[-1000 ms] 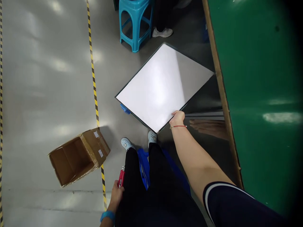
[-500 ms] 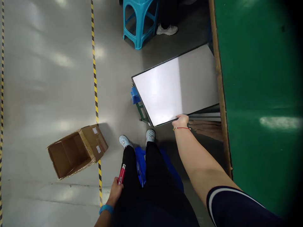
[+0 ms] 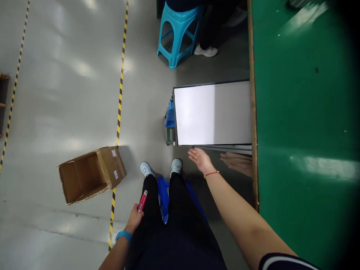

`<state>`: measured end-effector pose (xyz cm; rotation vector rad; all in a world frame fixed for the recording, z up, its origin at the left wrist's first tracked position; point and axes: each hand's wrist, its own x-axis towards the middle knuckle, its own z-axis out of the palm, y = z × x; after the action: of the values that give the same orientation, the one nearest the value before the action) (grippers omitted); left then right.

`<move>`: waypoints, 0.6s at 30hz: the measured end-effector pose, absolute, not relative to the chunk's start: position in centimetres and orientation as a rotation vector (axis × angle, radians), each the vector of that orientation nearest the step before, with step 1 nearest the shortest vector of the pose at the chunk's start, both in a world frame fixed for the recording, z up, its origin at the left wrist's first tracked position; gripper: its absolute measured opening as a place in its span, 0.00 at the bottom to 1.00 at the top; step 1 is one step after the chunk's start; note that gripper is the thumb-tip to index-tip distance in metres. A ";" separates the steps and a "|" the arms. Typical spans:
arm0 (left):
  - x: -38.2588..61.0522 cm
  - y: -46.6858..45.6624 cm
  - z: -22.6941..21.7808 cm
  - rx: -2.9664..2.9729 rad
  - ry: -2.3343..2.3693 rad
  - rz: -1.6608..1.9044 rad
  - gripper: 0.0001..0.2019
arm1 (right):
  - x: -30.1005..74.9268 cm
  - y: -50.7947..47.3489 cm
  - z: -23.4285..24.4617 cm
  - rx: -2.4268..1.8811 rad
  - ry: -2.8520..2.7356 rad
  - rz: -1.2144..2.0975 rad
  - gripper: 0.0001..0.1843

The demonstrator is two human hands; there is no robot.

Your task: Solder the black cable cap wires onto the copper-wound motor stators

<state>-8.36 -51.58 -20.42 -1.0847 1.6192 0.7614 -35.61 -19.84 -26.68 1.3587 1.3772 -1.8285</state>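
Observation:
My left hand [image 3: 134, 218] is closed around a red utility knife [image 3: 142, 201], held low beside my leg. My right hand [image 3: 200, 159] is open, palm up with fingers stretched, just off the near edge of a cart [image 3: 197, 112] with a flat white top and dark rim. Part of the cart's right end lies under the green table. Blue bins [image 3: 170, 114] show on a lower level at the cart's left end.
An open cardboard box [image 3: 112, 168] stands on the floor at left, over yellow-black tape [image 3: 120, 95]. A person sits on a blue stool [image 3: 177, 33] beyond the cart. The green table [image 3: 295, 123] with its wooden edge runs along the right. Something blue [image 3: 163, 198] lies behind my feet.
The cart has turned from a slant to nearly square with the green table. My right hand has let go of its edge and opened. My left hand still holds the knife.

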 end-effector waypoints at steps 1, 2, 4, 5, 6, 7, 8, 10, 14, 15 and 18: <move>-8.7 -51.2 -20.2 -1.090 1.615 0.795 0.09 | -34.3 -20.8 -25.7 1.277 1.368 -1.749 0.15; -9.1 -50.7 -20.0 -1.095 1.613 0.836 0.09 | -32.9 -21.8 -24.8 1.199 1.358 -1.660 0.14; -10.2 -49.7 -19.4 -1.094 1.628 0.934 0.08 | -30.1 -24.0 -22.8 1.036 1.335 -1.502 0.12; -10.8 -49.1 -19.1 -1.087 1.642 0.992 0.08 | -28.8 -25.2 -21.8 0.949 1.313 -1.442 0.12; -11.4 -48.5 -18.7 -1.075 1.658 1.054 0.09 | -27.6 -26.3 -20.7 0.862 1.289 -1.396 0.11; -12.1 -47.9 -18.3 -1.057 1.677 1.119 0.09 | -26.5 -27.5 -19.6 0.776 1.258 -1.362 0.11; -12.8 -47.3 -17.8 -1.031 1.694 1.185 0.10 | -25.5 -28.6 -18.6 0.698 1.230 -1.343 0.11; -14.2 -46.0 -16.7 -0.963 1.722 1.308 0.12 | -24.0 -30.6 -16.5 0.576 1.195 -1.326 0.12; -16.3 -44.1 -13.6 -0.817 1.783 1.494 0.17 | -22.9 -33.1 -13.7 0.461 1.246 -1.331 0.12; -16.6 -43.9 -12.9 -0.783 1.797 1.530 0.20 | -22.9 -33.2 -13.4 0.450 1.282 -1.334 0.11; -16.3 -44.2 -12.1 -0.732 1.817 1.560 0.19 | -23.7 -32.4 -13.3 0.454 1.415 -1.318 0.09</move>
<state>-16.32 -44.15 -12.10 -0.7322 1.8167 1.5597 -23.67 -32.43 -13.32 0.4542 1.4146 -1.3182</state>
